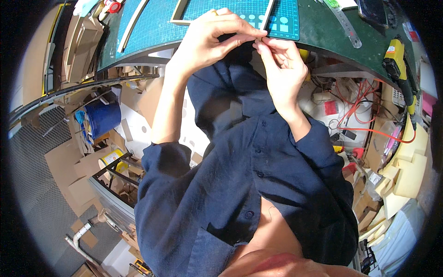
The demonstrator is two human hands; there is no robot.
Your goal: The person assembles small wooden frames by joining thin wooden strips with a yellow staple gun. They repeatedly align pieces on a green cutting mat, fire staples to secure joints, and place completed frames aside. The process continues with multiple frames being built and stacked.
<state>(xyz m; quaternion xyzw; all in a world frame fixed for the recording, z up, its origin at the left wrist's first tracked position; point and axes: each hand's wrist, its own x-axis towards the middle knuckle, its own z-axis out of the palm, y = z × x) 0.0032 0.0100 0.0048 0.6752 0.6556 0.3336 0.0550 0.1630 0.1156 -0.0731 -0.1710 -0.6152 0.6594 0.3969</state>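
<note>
My left hand reaches over the near edge of the green table, its thumb and index finger pinched together at the near end of a thin, pale wooden strip. This strip runs away from me over a teal cutting mat. Just below those fingertips, my right hand is closed in a pinch too, touching the same spot. Whatever small thing lies between its fingertips is mostly hidden. Another pale strip lies on the mat's left side, and an angled wooden piece rests beside my left hand.
A steel ruler lies on the table at right. Beyond it is a yellow-and-black handheld tool near an orange cable. A blue bucket and cardboard pieces stand at lower left. Foam blocks are piled at right.
</note>
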